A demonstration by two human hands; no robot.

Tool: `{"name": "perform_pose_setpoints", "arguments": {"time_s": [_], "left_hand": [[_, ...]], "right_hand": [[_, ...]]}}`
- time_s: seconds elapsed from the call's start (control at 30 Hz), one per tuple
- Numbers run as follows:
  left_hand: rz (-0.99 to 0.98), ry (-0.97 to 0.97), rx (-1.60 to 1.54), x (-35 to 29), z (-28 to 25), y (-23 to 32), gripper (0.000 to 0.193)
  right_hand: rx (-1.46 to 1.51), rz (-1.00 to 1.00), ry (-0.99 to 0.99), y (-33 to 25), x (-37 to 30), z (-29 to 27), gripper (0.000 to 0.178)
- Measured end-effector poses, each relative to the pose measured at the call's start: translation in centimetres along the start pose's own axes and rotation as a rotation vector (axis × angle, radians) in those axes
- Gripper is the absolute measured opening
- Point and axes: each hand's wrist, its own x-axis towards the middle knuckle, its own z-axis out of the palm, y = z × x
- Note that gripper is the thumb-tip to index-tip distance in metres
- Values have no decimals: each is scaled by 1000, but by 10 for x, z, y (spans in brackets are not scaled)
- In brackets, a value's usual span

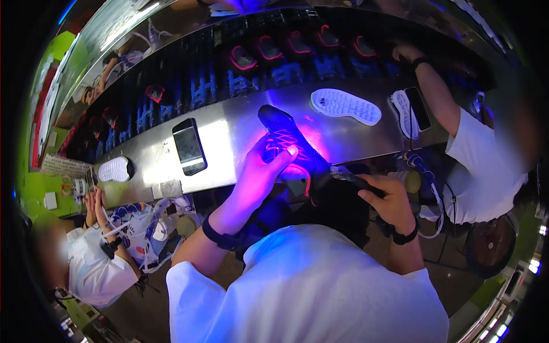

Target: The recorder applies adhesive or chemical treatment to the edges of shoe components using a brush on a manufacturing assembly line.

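My left hand [257, 177] is closed around a dark shoe upper [289, 131] with laces and lining that glow pink-red under violet light. The upper is held tilted above the front edge of the metal bench [226, 143], its toe pointing away and its open heel end towards me. In my right hand [392, 197], fingers wrap a dark-handled brush [366, 183]. The brush's greyish tip is by the heel of the upper; I cannot tell if they touch. A white sole [346, 106] lies on the bench just beyond the upper, to the right.
A phone [190, 147] lies left on the bench; another phone [418, 108] lies right beside a white sole [404, 116]. Behind runs a line of blue racks [203, 88] bearing uppers [269, 48]. A co-worker [480, 166] reaches to the racks at right; another [103, 263] works at left.
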Motion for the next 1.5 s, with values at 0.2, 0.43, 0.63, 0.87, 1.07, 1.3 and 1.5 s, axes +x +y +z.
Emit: {"name": "perform_pose_setpoints", "arguments": {"time_s": [0.2, 0.43, 0.63, 0.87, 1.07, 1.3, 1.5], "left_hand": [[-223, -56, -385, -22, -14, -15, 44], [-440, -133, -699, -48, -22, -12, 47], [-562, -300, -1101, -59, -31, -27, 45], [-745, -491, -1451, -64, -24, -45, 61], [-821, -594, -1648, -78, -6, -21, 67], [-556, -531, -1375, -81, -6, -23, 60], [-109, -332, -773, -68, -14, 17, 40]], "right_hand": [[-231, -149, 28, -36, 14, 0, 38], [-334, -263, -22, -74, 27, -6, 39], [-414, -304, -88, -92, 32, -11, 39], [-338, -308, -5, -74, 24, 0, 38], [-214, -372, 49, -50, 20, 16, 40], [-160, -268, 34, -20, 4, 32, 44], [-68, -174, 39, -31, 33, 48, 42]]}}
